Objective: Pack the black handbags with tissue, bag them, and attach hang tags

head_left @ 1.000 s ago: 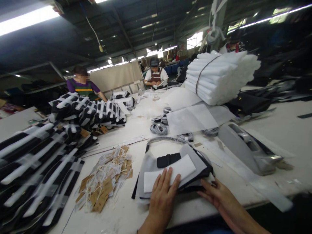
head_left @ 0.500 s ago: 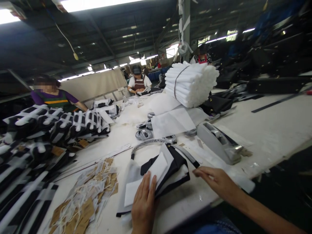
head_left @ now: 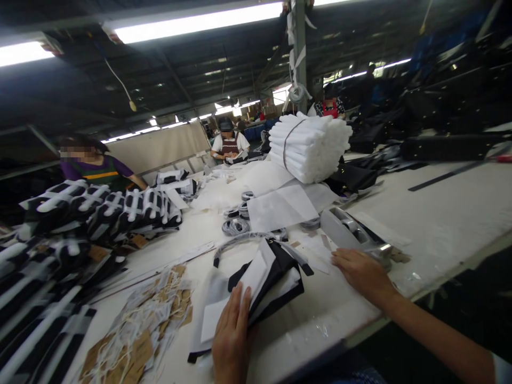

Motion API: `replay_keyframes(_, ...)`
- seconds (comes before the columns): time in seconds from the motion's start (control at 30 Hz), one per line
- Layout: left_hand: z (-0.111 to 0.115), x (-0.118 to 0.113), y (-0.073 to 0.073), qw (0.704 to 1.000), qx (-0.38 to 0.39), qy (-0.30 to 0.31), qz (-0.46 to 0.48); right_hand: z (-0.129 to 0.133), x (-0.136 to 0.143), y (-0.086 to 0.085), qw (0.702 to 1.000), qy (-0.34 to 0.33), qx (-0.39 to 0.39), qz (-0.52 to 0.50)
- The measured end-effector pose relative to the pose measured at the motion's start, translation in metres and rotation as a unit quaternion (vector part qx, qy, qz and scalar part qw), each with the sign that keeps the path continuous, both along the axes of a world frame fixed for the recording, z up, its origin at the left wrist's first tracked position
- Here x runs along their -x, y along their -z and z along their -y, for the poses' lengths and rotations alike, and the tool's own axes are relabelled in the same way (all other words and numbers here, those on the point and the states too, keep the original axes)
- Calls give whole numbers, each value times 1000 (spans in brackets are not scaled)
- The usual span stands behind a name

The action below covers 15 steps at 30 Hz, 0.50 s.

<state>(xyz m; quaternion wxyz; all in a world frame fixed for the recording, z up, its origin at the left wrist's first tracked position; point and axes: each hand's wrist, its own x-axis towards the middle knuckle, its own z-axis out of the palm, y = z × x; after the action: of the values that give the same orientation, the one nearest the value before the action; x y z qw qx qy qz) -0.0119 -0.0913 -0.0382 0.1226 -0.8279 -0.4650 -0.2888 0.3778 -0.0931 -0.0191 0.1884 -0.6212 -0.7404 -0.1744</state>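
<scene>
Dark roofing (head_left: 224,58) with bright tube lamps (head_left: 208,22) spans the workroom above a long white table (head_left: 432,213). Wrapped black goods (head_left: 134,205) crowd its left side, and a bound bundle of white rolls (head_left: 308,146) sits farther back.

Nearer, a black bag (head_left: 282,261) lies on the tabletop in front of the person, between a heap of brown tags (head_left: 140,349) and a grey tape dispenser (head_left: 344,229). White padding (head_left: 256,272) slants across the bag, its wrapped handle (head_left: 240,236) arching beyond.

The left hand (head_left: 232,333) is spread lightly over the padding's near end, fingers long and close together. Flat, even pressure there should suit soft layers; a hard push could crease or skew them. The right hand (head_left: 362,274) is beside the dispenser, fingers bunched; whether they pinch anything, I cannot tell. A low, relaxed wrist would avoid dragging the bag's loose edge.
</scene>
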Motion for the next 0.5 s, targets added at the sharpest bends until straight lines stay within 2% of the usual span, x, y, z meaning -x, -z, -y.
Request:
replay_keyframes(0.1,-3,1,-5,1000,-3,-3,-9,18,17,-17,999,-47,-24,-8)
replay_keyframes(0.17,-5,1,-10,1000,11,-6,-6,38,33,-22,995,-94,-13,-39)
replay_keyframes(0.27,-7,2,-17,999,19,-22,26,66,57,-20,974,-157,106,-124)
replay_keyframes(0.37,-8,1,-23,997,22,-43,54,73,71,-9,949,-149,191,-203)
replay_keyframes(0.5,-8,-1,-25,996,30,-47,64,51,83,23,958,-84,168,-216)
